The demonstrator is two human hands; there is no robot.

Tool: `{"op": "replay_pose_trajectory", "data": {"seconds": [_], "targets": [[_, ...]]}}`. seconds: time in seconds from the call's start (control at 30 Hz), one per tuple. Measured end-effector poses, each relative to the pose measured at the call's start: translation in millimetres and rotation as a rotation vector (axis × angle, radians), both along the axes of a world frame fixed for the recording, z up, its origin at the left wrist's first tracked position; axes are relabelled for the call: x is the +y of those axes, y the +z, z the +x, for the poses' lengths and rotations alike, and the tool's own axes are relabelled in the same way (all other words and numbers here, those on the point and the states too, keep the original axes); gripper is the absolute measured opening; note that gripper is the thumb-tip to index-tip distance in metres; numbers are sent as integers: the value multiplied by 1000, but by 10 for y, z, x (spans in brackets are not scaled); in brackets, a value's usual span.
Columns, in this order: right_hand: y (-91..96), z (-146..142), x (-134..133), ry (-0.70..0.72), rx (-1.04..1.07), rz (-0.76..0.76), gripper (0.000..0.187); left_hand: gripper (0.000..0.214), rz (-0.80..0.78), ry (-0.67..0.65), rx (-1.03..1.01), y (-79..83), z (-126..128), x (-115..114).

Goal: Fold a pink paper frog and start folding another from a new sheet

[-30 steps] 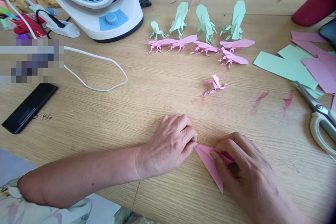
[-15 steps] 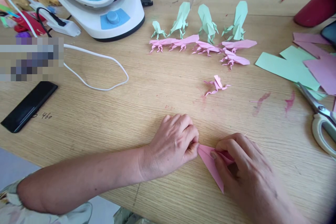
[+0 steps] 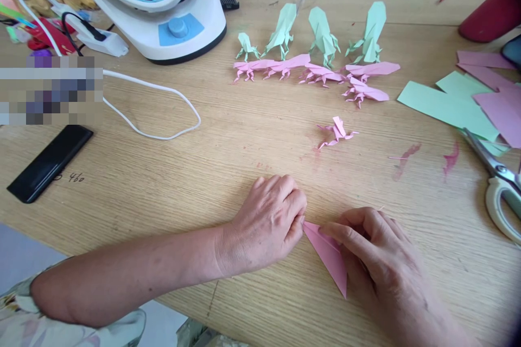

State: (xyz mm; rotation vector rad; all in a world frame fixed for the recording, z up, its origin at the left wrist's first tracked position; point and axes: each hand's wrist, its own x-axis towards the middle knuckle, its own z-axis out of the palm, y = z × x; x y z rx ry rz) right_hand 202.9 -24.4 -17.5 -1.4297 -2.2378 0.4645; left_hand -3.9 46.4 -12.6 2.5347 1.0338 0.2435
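A folded piece of pink paper (image 3: pixel 329 260) lies on the wooden table (image 3: pixel 228 168) near its front edge, a pointed flap facing me. My left hand (image 3: pixel 272 219) is closed, pinching the paper's left corner between thumb and curled fingers. From the right, my right hand (image 3: pixel 378 260) grips the paper, its index finger laid along the upper edge and the thumb tucked behind or under the fold. The paper's right part is hidden by that hand. Beyond the hands stands a small pink origami figure (image 3: pixel 337 131) with thin bent legs.
Green origami insects (image 3: pixel 323 35) and pink ones (image 3: pixel 362 89) stand in rows at the back. Scissors (image 3: pixel 499 173) lie at right beside green paper sheets (image 3: pixel 448 108) and pink sheets (image 3: pixel 502 108). A white fan (image 3: pixel 191 38), white cable (image 3: pixel 163 137) and black case (image 3: pixel 51 165) occupy the left.
My right index finger has slid left along the paper's upper edge, and the thumb has dropped out of sight. The raised fold now lies flatter. My left hand keeps its pinch.
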Motion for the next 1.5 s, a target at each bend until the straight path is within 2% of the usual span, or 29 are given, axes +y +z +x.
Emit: {"op": "replay_pose_trajectory", "data": {"seconds": [0.2,0.33,0.43,0.6,0.87,1.03,1.13,1.5], "targets": [[-13,21,-12,-5,15,-39,30,16,-35,-21,-136,25,-55,37],[-2,20,-17,-13,21,-40,27,18,64,-121,-225,33,-126,-9],[12,6,-14,-32,24,-33,24,18,185,-194,-209,31,-186,-76],[19,-13,-4,-54,21,-40,24,23,318,-226,-159,39,-246,-142],[32,4,9,-27,38,-56,23,27,220,-200,-130,50,-251,-166],[50,-19,17,-21,46,-50,17,27,391,-356,-189,34,-213,-192],[49,-29,21,-32,47,-57,17,27,375,-398,-165,22,-188,-225],[146,309,28,-56,142,-351,2,34,488,-470,-48,-3,-196,-238]]}}
